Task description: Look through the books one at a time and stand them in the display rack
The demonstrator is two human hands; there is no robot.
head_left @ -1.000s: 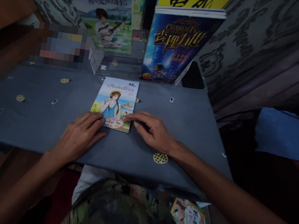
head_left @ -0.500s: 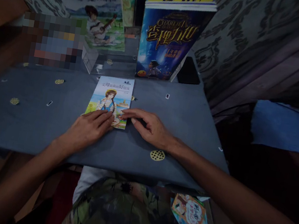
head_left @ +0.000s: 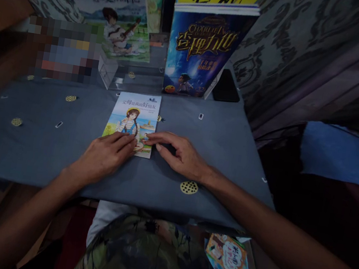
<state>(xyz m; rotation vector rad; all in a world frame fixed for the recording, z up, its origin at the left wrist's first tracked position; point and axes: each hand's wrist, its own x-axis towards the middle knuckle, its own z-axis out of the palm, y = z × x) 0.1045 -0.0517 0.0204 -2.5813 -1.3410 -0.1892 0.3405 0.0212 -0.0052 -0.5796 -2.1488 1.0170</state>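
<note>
Since a second ago the left hand [head_left: 106, 155] has slid forward from the near left corner of the small book [head_left: 132, 122] so that its fingers now lie flat across the lower cover, while the right hand [head_left: 181, 154] has kept its place at the book's near right corner; over the last half second almost nothing has shifted. Both hands are spread and pressing rather than clenched; the left rests flat on the cover with nothing gripped, and the right has its fingertips on the right edge, though whether they are under the cover I cannot tell. The book lies flat and closed on the blue-clothed worktop [head_left: 44, 149], near its middle, with its far edge toward the standing books.

The likely trouble: the cloth could ruck or slide under the pressing hands and carry the book askew; a quick lift of the cover might swing it toward the dark blue upright book [head_left: 200, 49], which stands just beyond and could tip; the clear stand [head_left: 121, 73] and the guitar-cover book [head_left: 116, 15] beside it are also close behind.

Room is best to the left and right, where the cloth is bare except for small flat patterns; the near edge is close to the wrists, and another book [head_left: 230, 263] lies on the floor below it; the right edge drops off beside the wall.
</note>
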